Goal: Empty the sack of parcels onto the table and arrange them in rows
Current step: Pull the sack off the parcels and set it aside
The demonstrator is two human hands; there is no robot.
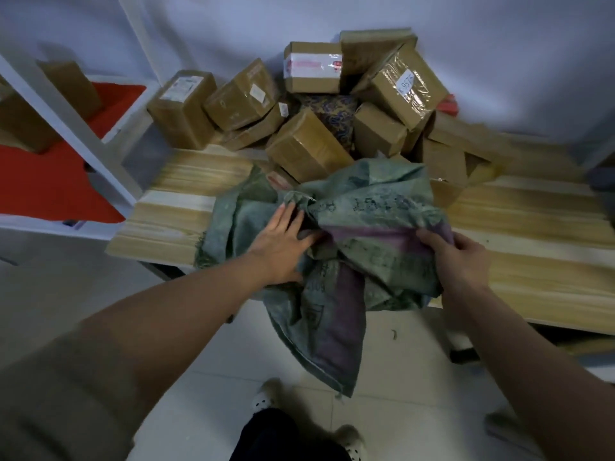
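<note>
Green sack (362,207) with purple stripe, brown parcels (309,148), pale wood-grain table (532,234)

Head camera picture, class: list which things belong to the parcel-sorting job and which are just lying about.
Job:
sack
heap of parcels
table
left hand
right hand

Lying about:
white shelf
boxes on shelf
red shelf lining

White shelving unit (100,144) at nine o'clock, red mat (50,184) on it; pale tiled floor (416,410) at six.
</note>
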